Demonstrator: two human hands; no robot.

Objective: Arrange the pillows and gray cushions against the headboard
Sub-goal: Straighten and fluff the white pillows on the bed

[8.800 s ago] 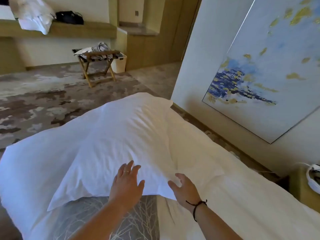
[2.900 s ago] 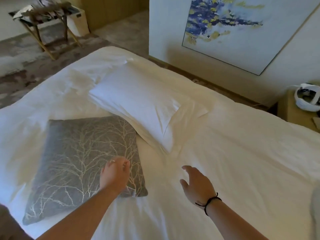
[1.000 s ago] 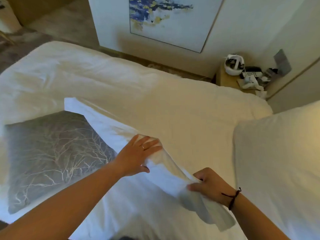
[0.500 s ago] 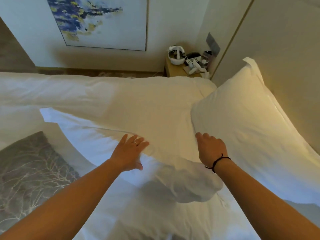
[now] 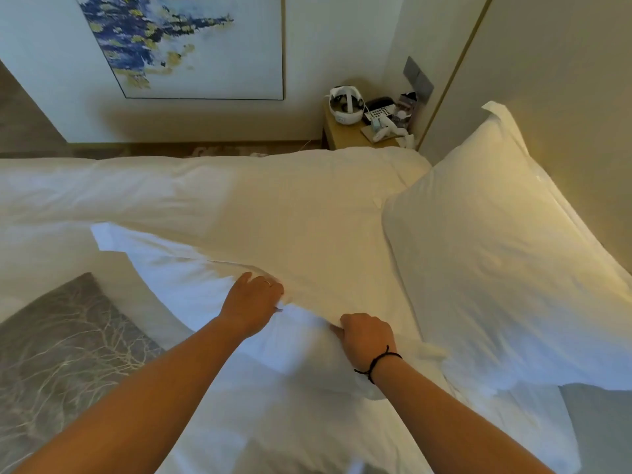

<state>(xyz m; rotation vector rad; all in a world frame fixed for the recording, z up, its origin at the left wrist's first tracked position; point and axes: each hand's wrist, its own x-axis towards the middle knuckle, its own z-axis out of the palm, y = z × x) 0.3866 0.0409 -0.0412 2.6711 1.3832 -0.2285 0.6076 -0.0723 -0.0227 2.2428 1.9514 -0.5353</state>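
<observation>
The room is dim and the light is warm and yellow. It glows brightest on the right, on the big pillow [image 5: 506,268] leaning on the headboard [image 5: 561,97]. The left part of the bed [image 5: 239,200] looks cooler and a bit blue. Soft shadows lie under both arms and under the painting [image 5: 191,42] on the wall. The picture is a little fuzzy, most of all near the right hand [image 5: 367,338]. Straight lines bend at the edges.
</observation>
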